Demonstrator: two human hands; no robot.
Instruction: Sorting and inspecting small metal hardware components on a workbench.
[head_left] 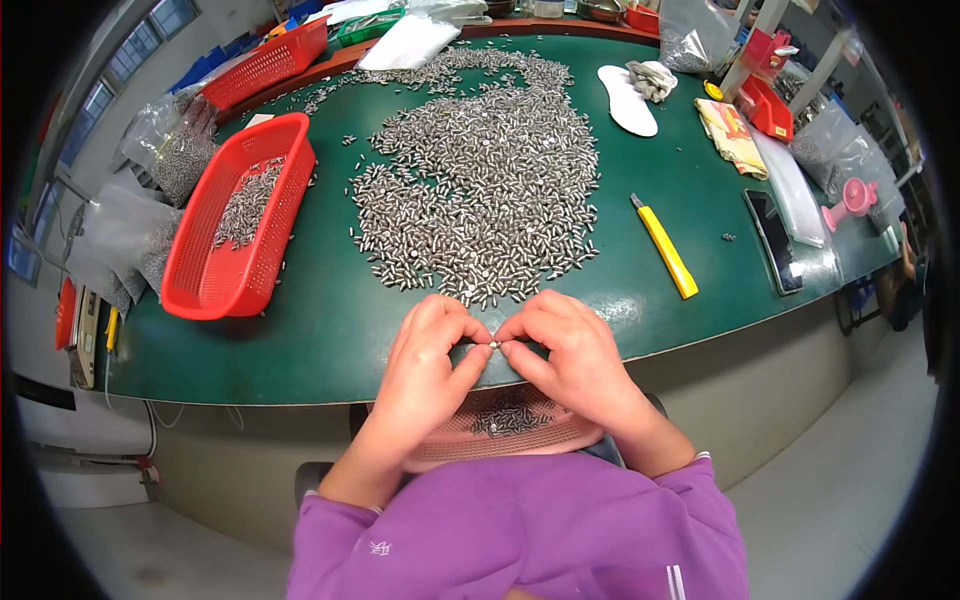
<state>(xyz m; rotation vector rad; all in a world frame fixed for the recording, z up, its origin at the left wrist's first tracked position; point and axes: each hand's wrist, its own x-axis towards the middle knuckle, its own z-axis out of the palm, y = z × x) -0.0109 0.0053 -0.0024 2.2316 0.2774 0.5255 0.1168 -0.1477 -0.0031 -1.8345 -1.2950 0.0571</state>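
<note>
Head view: left hand [428, 345] and right hand [568, 348] are pinching one tiny metal part [495, 345] together, probably for steadiness; a pink basket [450, 452] is sitting handily nearer.

I'm looking down from the wearer's head, one wide fisheye facing forward over the tabletop [330, 345], left hand [428, 343] and right hand [565, 343] close below.

On the table [335, 330], a basket [268, 265] holding parts [252, 203] stands left of the pile of parts [480, 200]. A cutter [664, 246] lies to the pile's right, with a phone [773, 242] farther right. Before the pile are the left hand [428, 345] and the right hand [562, 345].
</note>
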